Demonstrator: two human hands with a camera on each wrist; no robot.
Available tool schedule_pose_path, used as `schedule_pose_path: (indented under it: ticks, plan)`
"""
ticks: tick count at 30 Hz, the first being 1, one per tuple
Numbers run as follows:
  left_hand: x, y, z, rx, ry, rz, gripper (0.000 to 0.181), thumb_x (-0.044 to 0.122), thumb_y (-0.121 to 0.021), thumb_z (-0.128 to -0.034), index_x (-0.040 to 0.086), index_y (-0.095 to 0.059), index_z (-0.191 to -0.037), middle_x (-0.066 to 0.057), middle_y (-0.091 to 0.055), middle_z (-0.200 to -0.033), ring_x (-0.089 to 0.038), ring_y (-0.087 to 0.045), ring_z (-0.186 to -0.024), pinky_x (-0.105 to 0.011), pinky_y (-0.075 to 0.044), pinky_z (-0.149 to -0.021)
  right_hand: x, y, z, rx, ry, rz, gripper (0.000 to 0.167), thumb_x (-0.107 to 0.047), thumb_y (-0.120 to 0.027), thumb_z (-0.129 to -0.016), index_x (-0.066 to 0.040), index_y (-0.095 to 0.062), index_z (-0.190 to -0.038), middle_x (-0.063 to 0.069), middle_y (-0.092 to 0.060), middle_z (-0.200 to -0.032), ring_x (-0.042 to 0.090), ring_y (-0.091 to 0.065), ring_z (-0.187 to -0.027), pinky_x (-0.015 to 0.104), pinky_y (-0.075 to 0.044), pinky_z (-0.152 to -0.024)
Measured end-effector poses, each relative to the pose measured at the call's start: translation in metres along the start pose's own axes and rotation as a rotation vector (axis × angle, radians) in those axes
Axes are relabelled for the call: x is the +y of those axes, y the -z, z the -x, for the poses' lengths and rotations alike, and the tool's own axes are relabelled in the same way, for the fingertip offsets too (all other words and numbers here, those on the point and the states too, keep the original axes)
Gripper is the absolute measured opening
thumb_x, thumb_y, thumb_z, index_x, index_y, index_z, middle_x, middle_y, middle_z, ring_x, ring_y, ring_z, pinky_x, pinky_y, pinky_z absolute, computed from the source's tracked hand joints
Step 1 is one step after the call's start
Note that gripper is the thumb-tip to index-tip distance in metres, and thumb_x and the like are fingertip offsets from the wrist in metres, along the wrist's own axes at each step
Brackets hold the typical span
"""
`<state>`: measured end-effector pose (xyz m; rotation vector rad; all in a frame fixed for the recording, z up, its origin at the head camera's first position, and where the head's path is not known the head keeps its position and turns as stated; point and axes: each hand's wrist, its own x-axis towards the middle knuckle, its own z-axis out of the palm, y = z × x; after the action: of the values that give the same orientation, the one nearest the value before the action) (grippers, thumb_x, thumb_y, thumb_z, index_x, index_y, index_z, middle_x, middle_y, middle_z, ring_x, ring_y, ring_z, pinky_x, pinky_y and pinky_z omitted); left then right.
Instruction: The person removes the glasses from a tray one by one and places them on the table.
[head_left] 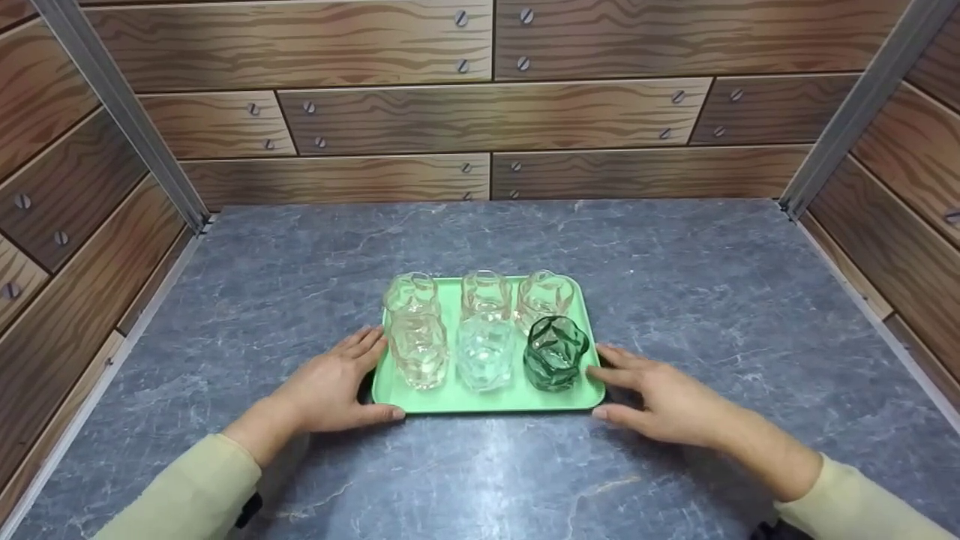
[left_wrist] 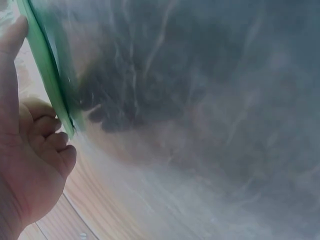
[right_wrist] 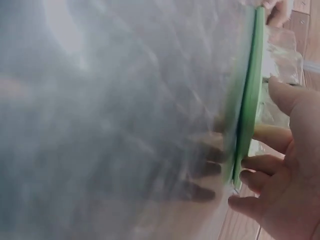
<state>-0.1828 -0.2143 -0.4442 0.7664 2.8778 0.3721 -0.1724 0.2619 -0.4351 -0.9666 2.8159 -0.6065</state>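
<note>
A light green tray (head_left: 472, 401) lies on the table, bearing several wavy-sided glasses. Along its back stand three clear, pinkish glasses (head_left: 486, 296). The front row holds another pinkish glass (head_left: 418, 351), a pale bluish glass (head_left: 485, 354) and a dark green glass (head_left: 556, 354). At the tray's left side is my left hand (head_left: 330, 386), its fingers along the rim and its thumb by the front corner. My right hand (head_left: 667, 401) has its spread fingers at the right rim, with the thumb near the front right corner. Both wrist views show fingertips beside the green rim.
The dark grey marbled tabletop (head_left: 480, 240) extends around the tray. Wood-patterned panels (head_left: 480, 116) enclose the back and both sides, with metal posts (head_left: 855, 112) at the rear corners.
</note>
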Motion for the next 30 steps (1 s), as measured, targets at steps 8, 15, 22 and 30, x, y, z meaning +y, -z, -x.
schedule_pose_path:
  ticks: [8, 15, 22, 30]
  plan:
    - [-0.003, 0.003, -0.004, -0.048, -0.021, 0.013, 0.122, 0.081, -0.064, -0.088, -0.004, -0.026, -0.165, -0.024, -0.018, -0.173, -0.045, -0.019, -0.159, -0.062, -0.031, -0.122, 0.0, 0.017, -0.009, 0.248, 0.026, -0.135, 0.076, -0.042, -0.084, -0.091, -0.002, -0.057, -0.151, 0.018, -0.06, -0.149, 0.042, -0.061, -0.132, 0.06, -0.046, -0.111]
    - [-0.006, 0.002, -0.009, -0.059, -0.021, 0.002, 0.13, 0.086, -0.064, -0.084, -0.005, -0.021, -0.166, -0.025, -0.013, -0.174, -0.043, -0.015, -0.16, -0.059, -0.028, -0.125, -0.013, 0.017, -0.024, 0.304, -0.054, -0.391, 0.078, -0.03, -0.091, -0.086, -0.003, -0.058, -0.151, 0.013, -0.066, -0.144, 0.035, -0.063, -0.131, 0.052, -0.05, -0.111]
    - [-0.007, 0.0, -0.011, -0.054, -0.009, 0.018, 0.132, 0.087, -0.064, -0.0822, -0.003, -0.019, -0.167, -0.022, -0.01, -0.175, -0.042, -0.013, -0.16, -0.058, -0.026, -0.126, -0.02, 0.006, -0.038, 0.312, -0.118, -0.569, 0.08, -0.021, -0.094, -0.082, 0.001, -0.057, -0.149, 0.017, -0.065, -0.142, 0.033, -0.063, -0.128, 0.049, -0.051, -0.111]
    - [-0.008, -0.002, -0.012, -0.056, -0.003, 0.031, 0.132, 0.089, -0.063, -0.0816, -0.002, -0.019, -0.167, -0.021, -0.009, -0.175, -0.042, -0.014, -0.16, -0.059, -0.027, -0.125, -0.022, -0.006, -0.046, 0.278, -0.181, -0.609, 0.084, -0.026, -0.095, -0.081, -0.001, -0.053, -0.15, 0.02, -0.06, -0.147, 0.038, -0.062, -0.128, 0.054, -0.052, -0.109]
